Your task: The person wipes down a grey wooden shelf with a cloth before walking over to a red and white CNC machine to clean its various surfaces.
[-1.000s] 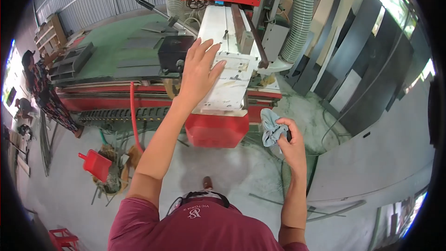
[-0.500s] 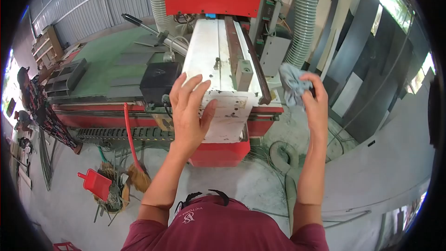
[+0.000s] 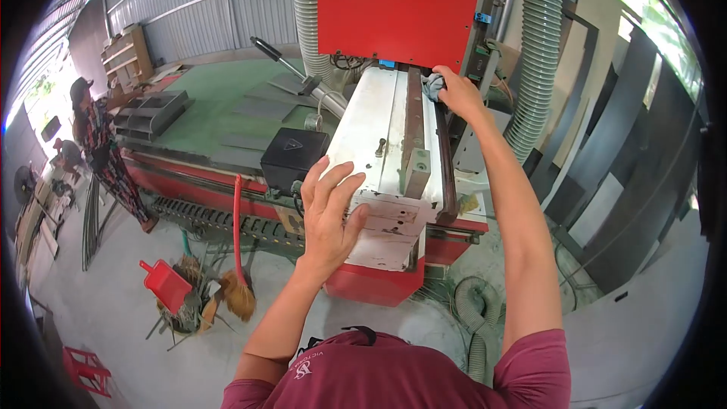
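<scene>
In the head view, my right hand [image 3: 457,92] grips a crumpled grey-blue rag [image 3: 433,87]. It presses the rag against the far part of the machine's white beam [image 3: 371,117], beside the brown rail [image 3: 413,113] and just under the red housing [image 3: 409,7]. My left hand [image 3: 328,208] rests on the near left edge of the beam, its fingers spread and holding nothing. A small metal block [image 3: 416,173] sits at the rail's near end. Left of the beam is a black box [image 3: 294,159].
A green machine bed [image 3: 235,91] with grey panels lies at left. Another person [image 3: 106,144] stands beyond its left end. A red dustpan [image 3: 166,285] and a broom [image 3: 239,299] are on the floor. Dark boards [image 3: 628,121] lean at right; a hose [image 3: 477,303] coils below.
My right hand has carried the rag from the air right of the beam, forward and left onto its far part. My left hand stays on the beam's edge. The camera view has shifted.
</scene>
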Tool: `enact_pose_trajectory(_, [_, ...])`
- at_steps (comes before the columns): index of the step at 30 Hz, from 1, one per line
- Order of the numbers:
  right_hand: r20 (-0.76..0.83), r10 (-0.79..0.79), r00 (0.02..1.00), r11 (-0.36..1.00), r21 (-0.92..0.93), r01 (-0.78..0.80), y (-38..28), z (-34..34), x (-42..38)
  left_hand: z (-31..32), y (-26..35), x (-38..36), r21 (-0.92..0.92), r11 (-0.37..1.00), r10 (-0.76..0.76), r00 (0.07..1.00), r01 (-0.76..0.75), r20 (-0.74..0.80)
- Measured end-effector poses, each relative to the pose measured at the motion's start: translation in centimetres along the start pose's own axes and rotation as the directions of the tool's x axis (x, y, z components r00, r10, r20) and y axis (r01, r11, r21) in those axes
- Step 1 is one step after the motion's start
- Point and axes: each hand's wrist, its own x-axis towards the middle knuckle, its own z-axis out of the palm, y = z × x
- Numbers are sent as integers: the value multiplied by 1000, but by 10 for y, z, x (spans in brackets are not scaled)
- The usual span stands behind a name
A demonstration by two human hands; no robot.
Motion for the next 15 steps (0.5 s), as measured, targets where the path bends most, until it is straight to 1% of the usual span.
enact_pose_trajectory(1, [-33,-65,997,997,28,66,6,8,2,2,1,0,9,1000,-2,1000,2,-17])
enact_pose_trajectory(2, [-20,-78,997,996,35,79,14,14,4,5,1,-1,21,1000,-17,1000,18,-20])
enact_pose_trajectory(5, [99,-66,993,998,-7,67,-1,-3,-6,13,2,0,36,999,-16,990,21,-142])
enact_pose_trajectory(6, [114,-72,991,997,8,72,-6,-11,-14,16,2,0,51,998,-29,991,36,-134])
enact_pose_trajectory(9, [143,-196,970,978,101,183,-20,-34,-42,23,-1,0,62,998,17,976,-3,-219])
enact_pose_trajectory(10, [160,-198,967,977,113,181,-26,-43,-53,25,0,-1,69,998,1,978,13,-209])
enact_pose_trajectory(12, [208,-279,938,959,118,259,-39,-63,-75,28,1,-1,91,995,-5,971,28,-241])
enact_pose_trajectory(13, [210,-282,936,957,130,260,-44,-71,-87,31,2,-1,96,995,-8,965,35,-263])
enact_pose_trajectory(15, [173,-416,893,902,200,382,-50,-85,-111,34,2,-2,106,993,-11,962,42,-273])
